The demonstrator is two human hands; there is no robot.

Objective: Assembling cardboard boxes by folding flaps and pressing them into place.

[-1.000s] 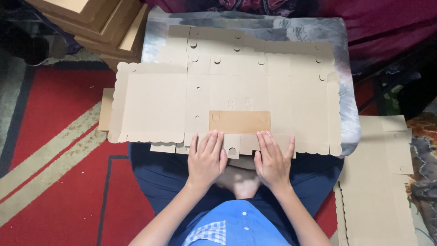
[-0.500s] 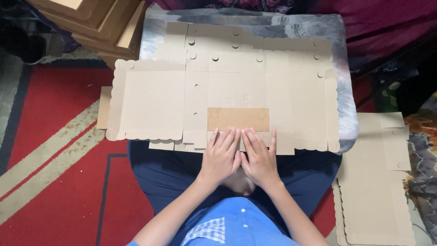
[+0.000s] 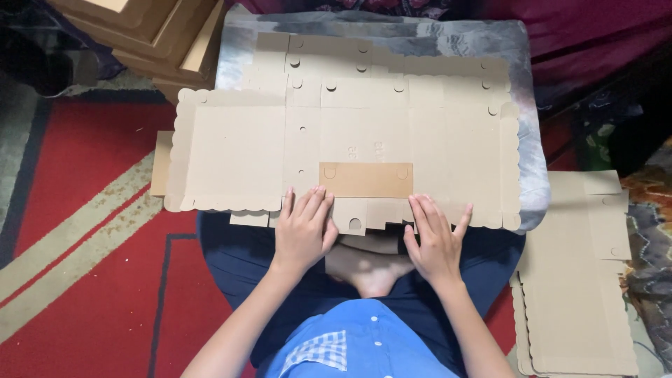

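Head view: the flat cardboard sheet (image 3: 364, 140) lies at 12 o'clock from both hands; left hand (image 3: 302, 234) and right hand (image 3: 435, 241) press its near edge, fingers spread flat, holding nothing.

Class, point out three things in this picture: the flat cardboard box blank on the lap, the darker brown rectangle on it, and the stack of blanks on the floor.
flat cardboard box blank (image 3: 238, 157), head view, left panel.
darker brown rectangle (image 3: 365, 180), head view, its middle.
stack of blanks (image 3: 577, 280), head view, top sheet.

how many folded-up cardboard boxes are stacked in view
3 at least, all in one stack of finished boxes at the top left, beside the flat cardboard sheet that the left hand and right hand press. The frame edge cuts the stack, so more may be hidden.
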